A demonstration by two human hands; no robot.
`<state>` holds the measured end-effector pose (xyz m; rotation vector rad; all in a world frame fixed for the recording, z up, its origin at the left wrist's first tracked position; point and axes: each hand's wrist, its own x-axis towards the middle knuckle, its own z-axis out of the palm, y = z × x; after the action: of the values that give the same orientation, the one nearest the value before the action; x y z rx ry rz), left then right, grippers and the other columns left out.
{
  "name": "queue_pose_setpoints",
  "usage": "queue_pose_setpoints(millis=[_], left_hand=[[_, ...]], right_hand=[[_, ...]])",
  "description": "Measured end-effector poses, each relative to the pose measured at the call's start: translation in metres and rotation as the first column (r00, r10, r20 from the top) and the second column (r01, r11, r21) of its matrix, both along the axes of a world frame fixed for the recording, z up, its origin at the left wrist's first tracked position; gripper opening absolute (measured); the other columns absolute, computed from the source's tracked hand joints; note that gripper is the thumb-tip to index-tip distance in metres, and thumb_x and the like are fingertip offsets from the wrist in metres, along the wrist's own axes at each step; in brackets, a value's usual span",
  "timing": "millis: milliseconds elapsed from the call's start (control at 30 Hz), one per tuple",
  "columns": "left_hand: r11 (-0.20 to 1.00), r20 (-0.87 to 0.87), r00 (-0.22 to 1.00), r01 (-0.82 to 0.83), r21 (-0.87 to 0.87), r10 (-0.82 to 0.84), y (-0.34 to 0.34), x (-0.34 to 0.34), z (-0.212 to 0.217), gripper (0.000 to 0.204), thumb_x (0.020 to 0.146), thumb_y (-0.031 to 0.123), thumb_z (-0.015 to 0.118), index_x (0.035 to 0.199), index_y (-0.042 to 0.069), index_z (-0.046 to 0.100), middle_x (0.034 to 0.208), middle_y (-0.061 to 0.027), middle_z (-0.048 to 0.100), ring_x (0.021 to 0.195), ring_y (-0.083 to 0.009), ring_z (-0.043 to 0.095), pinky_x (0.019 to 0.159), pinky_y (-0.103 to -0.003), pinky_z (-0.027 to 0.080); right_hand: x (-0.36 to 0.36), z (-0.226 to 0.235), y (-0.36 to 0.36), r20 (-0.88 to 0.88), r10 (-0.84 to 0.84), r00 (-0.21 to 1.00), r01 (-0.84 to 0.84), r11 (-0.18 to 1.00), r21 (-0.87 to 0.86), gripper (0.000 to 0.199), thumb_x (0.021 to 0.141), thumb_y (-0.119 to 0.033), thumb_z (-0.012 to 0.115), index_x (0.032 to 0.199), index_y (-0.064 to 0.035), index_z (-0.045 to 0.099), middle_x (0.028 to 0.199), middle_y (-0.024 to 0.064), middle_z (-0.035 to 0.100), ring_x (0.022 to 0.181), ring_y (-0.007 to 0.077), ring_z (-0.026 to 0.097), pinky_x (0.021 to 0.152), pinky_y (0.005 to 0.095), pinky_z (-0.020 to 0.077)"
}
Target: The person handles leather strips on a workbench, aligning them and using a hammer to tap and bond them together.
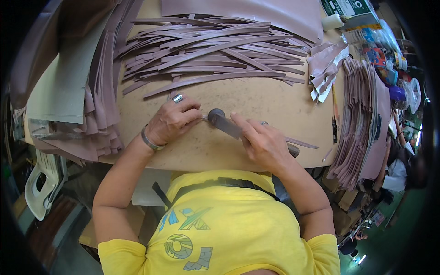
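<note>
My right hand [268,142] is wrapped round a hammer with a round dark head [216,112] and a broad flat metal peen [228,127]. The wooden handle end [293,150] shows past my palm. A narrow mauve strip [302,142], leather-like, comes out to the right from under that hand. In line with it, my left hand [176,118] pinches a small pale end just left of the hammer head. The hammer and right hand hide the strip's middle. The hammer head rests on or just above the tabletop [206,146]; I cannot tell which.
Beyond my hands lies a wide pile of mauve strips [215,50], with a larger sheet [247,13] behind. Stacked sheets stand left [98,105] and right [357,119]. Crumpled scraps [326,66], pens [335,114] and a white thread spool [333,22] lie right.
</note>
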<state>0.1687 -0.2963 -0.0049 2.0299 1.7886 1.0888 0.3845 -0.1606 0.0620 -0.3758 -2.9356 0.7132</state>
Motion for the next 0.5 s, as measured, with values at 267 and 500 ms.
queue_pose_setpoints(millis=[267, 500], left_hand=[[0.999, 0.103, 0.994, -0.026, -0.043, 0.03, -0.004, -0.002, -0.003, 0.017, 0.068, 0.002, 0.074, 0.083, 0.002, 0.064, 0.09, -0.0107, 0.061, 0.081, -0.0287, 0.061, 0.068, -0.035, 0.05], [0.999, 0.142, 0.989, -0.03, -0.028, 0.034, -0.007, -0.003, -0.004, 0.019, 0.07, -0.001, 0.074, 0.086, 0.0, 0.065, 0.092, -0.0108, 0.062, 0.081, -0.0265, 0.063, 0.07, -0.033, 0.052]], right_hand=[[-0.004, -0.002, -0.001, 0.056, 0.024, 0.998, -0.024, 1.0, 0.005, 0.062, 0.07, 0.002, 0.061, 0.13, -0.0107, 0.051, 0.081, 0.0074, 0.061, 0.066, 0.0257, 0.061, 0.056, 0.036, 0.0492], [-0.008, -0.006, -0.006, 0.03, 0.012, 0.999, -0.011, 1.0, -0.027, 0.06, 0.072, 0.001, 0.061, 0.129, -0.011, 0.052, 0.081, 0.0075, 0.061, 0.066, 0.026, 0.062, 0.058, 0.0365, 0.0497]])
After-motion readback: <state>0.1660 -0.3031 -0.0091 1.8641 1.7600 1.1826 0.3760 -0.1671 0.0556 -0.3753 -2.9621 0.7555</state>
